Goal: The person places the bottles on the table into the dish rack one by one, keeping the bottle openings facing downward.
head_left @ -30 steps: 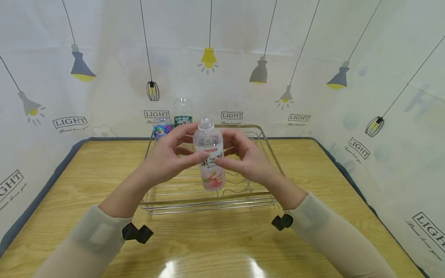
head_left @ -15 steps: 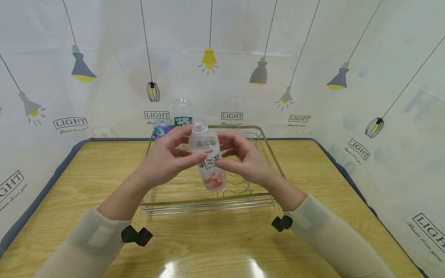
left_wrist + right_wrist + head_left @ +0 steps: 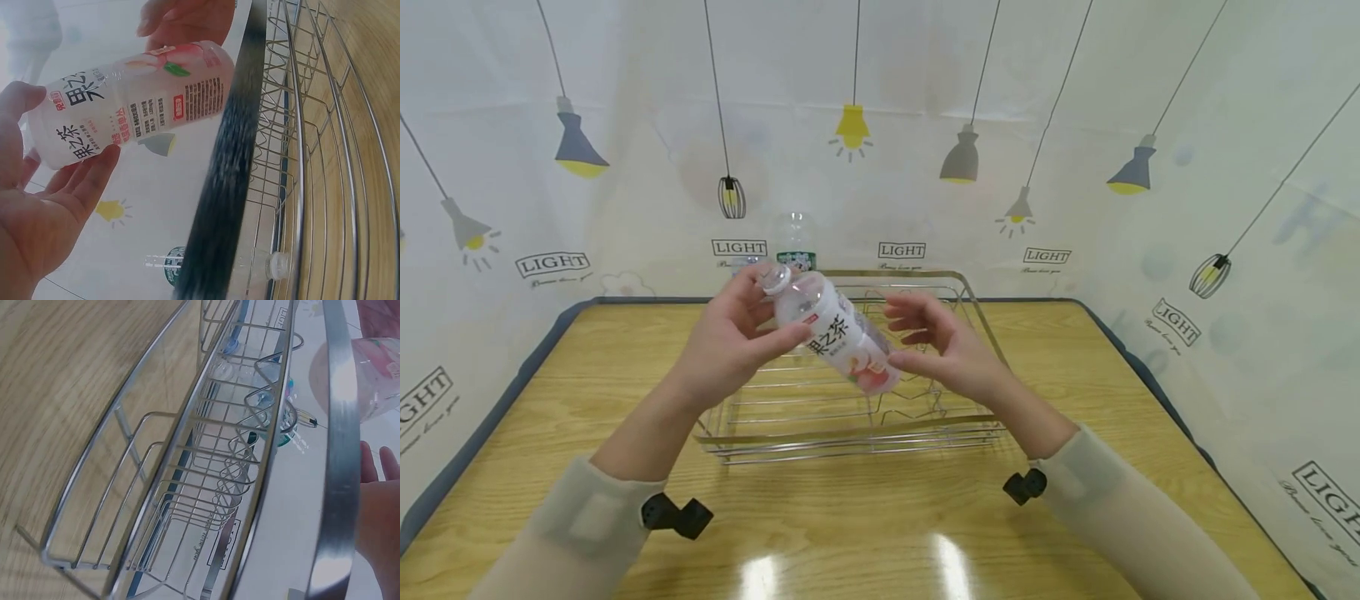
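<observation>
My left hand grips a clear plastic drink bottle near its neck, thumb on the label and fingers round the far side. The bottle, with a white label and peach picture, tilts with its neck up to the left and its base down to the right. My right hand is at the base end, fingers loosely bent and apart, thumb by the base; whether it touches is hard to tell. In the left wrist view the label of the bottle faces the camera. The right wrist view shows the bottle's base beyond a metal rail.
Below the hands a wire rack stands on the wooden table. Behind it is a clear bottle with a green label. Another bottle is mostly hidden by my left hand. A lamp-patterned sheet surrounds the table.
The bottle has gone from nearly upright to strongly tilted, neck to the left. My left hand has moved left with it, and the right fingers have come away from its side.
</observation>
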Available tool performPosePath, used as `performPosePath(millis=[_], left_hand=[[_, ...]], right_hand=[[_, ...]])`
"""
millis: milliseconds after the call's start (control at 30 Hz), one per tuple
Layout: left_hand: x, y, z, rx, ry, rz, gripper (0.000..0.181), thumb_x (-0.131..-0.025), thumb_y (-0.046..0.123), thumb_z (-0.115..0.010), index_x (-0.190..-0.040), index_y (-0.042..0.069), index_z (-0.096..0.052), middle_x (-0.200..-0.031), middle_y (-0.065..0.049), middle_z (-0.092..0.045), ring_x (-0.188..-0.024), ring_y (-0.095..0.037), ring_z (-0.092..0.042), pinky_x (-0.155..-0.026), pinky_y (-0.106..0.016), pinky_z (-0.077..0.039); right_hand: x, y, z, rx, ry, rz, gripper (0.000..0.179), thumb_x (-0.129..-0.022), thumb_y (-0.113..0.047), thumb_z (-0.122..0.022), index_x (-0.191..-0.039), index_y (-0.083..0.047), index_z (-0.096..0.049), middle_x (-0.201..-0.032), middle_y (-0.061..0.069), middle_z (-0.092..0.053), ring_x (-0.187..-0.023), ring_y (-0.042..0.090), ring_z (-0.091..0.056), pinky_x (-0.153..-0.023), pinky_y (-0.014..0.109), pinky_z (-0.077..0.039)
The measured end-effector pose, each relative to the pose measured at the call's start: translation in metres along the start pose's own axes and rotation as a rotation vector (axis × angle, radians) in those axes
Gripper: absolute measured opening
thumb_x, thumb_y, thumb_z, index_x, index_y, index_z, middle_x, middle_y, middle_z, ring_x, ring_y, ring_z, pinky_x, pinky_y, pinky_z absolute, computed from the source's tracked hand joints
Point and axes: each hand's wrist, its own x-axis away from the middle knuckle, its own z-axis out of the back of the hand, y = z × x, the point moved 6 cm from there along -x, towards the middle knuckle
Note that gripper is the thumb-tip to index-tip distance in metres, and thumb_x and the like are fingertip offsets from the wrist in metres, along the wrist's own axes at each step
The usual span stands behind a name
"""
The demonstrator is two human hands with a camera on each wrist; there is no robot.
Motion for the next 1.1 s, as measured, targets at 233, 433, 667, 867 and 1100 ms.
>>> performPosePath(millis=[233, 433, 667, 867, 1100], left_hand=[[0.0038, -0.0008, 0.0031, 0.086, 0.009, -0.02, 0.059, -0.097, -0.011, -0.069, -0.147, 0.011, -0.046, -0.141, -0.008, -0.058, -0.125, -0.02, -0.07, -0.093, -0.031, -0.065], [0.0054, -0.0013, 0.0043, 0.123, 0.007, -0.047, 0.06, -0.096, -0.016, -0.067, -0.143, 0.014, -0.046, -0.141, -0.008, -0.054, -0.127, -0.019, -0.069, -0.091, -0.029, -0.065], [0.0061, -0.0028, 0.004, 0.125, 0.008, -0.06, 0.056, -0.097, -0.015, -0.064, -0.141, 0.015, -0.045, -0.143, -0.008, -0.053, -0.129, -0.021, -0.067, -0.091, -0.031, -0.065], [0.0074, -0.0028, 0.0046, 0.122, 0.002, -0.072, 0.054, -0.098, -0.015, -0.063, -0.139, 0.014, -0.045, -0.143, -0.01, -0.053, -0.128, -0.02, -0.068, -0.092, -0.032, -0.065], [0.0091, -0.0045, 0.0058, 0.123, -0.016, -0.036, 0.056, -0.098, -0.014, -0.066, -0.142, 0.014, -0.046, -0.146, -0.012, -0.051, -0.132, -0.017, -0.067, -0.095, -0.034, -0.065]], right_hand=[[0.0045, 0.0055, 0.0036, 0.011, -0.02, -0.033, 0.073, -0.095, -0.011, -0.083, -0.161, -0.017, -0.05, -0.157, 0.01, -0.057, -0.139, 0.032, -0.059, -0.117, 0.055, -0.049], [0.0069, 0.0083, 0.0028, 0.027, -0.038, -0.098, 0.078, -0.094, -0.016, -0.086, -0.163, -0.018, -0.049, -0.158, 0.007, -0.057, -0.13, 0.031, -0.063, -0.105, 0.045, -0.058], [0.0086, 0.0091, 0.0019, 0.032, -0.04, -0.103, 0.076, -0.094, -0.013, -0.086, -0.161, -0.018, -0.052, -0.154, 0.008, -0.057, -0.123, 0.03, -0.064, -0.097, 0.034, -0.059], [0.0082, 0.0076, 0.0006, 0.005, -0.04, -0.083, 0.07, -0.094, -0.011, -0.086, -0.158, -0.019, -0.056, -0.151, 0.007, -0.06, -0.121, 0.03, -0.065, -0.094, 0.032, -0.06], [0.0082, 0.0078, 0.0019, -0.003, -0.026, -0.069, 0.067, -0.095, -0.008, -0.083, -0.157, -0.014, -0.057, -0.147, 0.012, -0.06, -0.114, 0.031, -0.065, -0.085, 0.03, -0.061]])
